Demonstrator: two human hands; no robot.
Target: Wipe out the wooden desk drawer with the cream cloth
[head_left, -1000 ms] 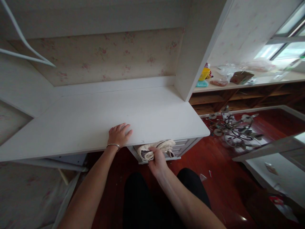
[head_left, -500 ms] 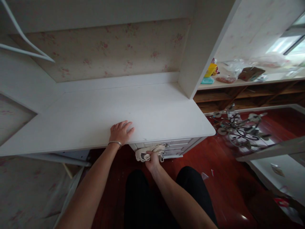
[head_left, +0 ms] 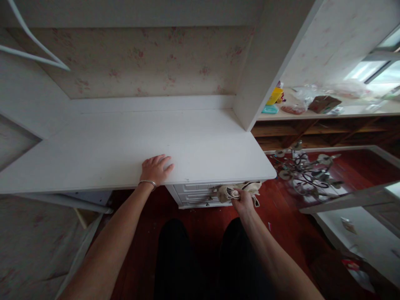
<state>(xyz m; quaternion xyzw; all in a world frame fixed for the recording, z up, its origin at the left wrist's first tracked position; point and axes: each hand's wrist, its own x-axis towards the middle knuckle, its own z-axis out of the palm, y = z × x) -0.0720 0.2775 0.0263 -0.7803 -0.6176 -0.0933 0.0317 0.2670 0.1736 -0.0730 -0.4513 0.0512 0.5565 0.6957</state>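
My left hand (head_left: 155,169) rests on the front edge of the white desktop (head_left: 125,141), fingers spread and palm down, with a bracelet at its wrist. My right hand (head_left: 244,201) grips a bunched beige cloth (head_left: 225,193) just below the desktop's edge, toward the right end. The cloth lies against the upper right front of the white drawer unit (head_left: 190,196), which has small knobs. Folds of cloth hide part of the drawers, and what touches the drawer face behind it cannot be seen.
A chandelier (head_left: 304,171) lies on the red floor to the right. Behind it, a low wooden shelf (head_left: 312,127) carries plastic bags, a cardboard box (head_left: 324,104) and a yellow item (head_left: 275,96). A white cable (head_left: 34,50) hangs at upper left. An upright white panel (head_left: 275,62) borders the desktop.
My right hand has moved the cloth rightward along the drawer fronts, uncovering the drawers at left. My left hand stays on the desktop edge. The view has shifted slightly.
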